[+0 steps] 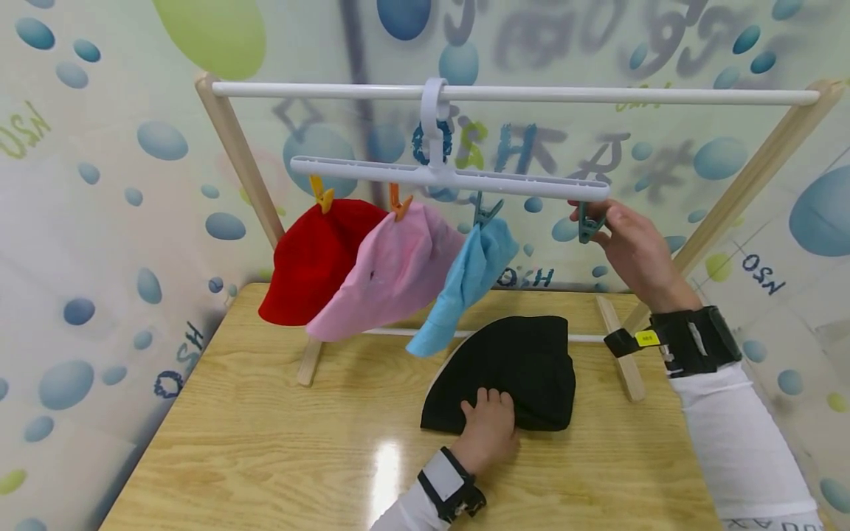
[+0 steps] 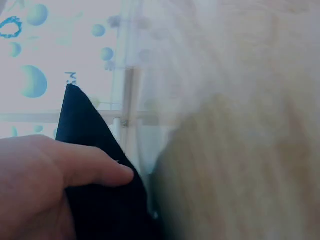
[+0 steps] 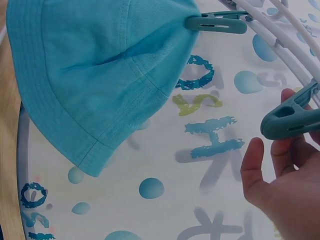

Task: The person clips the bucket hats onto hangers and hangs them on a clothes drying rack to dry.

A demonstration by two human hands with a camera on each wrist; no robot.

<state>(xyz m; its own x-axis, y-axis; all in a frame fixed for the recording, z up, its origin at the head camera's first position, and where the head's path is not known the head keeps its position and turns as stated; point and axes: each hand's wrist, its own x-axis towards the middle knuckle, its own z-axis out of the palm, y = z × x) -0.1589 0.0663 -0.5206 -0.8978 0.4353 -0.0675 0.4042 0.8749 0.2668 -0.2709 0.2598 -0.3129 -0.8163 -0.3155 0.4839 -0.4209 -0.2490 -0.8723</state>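
A black bucket hat (image 1: 511, 369) lies folded flat on the wooden table. My left hand (image 1: 488, 431) grips its near edge; in the left wrist view the thumb (image 2: 107, 167) lies across the black cloth. Raised at the right, my right hand (image 1: 637, 243) holds a green clothespin (image 1: 589, 223) that hangs under the end of a white hanger (image 1: 524, 184). Nothing is in the clothespin's jaws (image 3: 280, 125). A light blue hat (image 1: 465, 284), a pink hat (image 1: 392, 273) and a red hat (image 1: 319, 262) hang from other clothespins to the left.
The hanger hooks over a white rail (image 1: 598, 94) between wooden posts (image 1: 242, 158). The rack's feet (image 1: 620, 350) stand on the table (image 1: 265, 450). Patterned sheets (image 1: 86, 221) enclose the back and sides.
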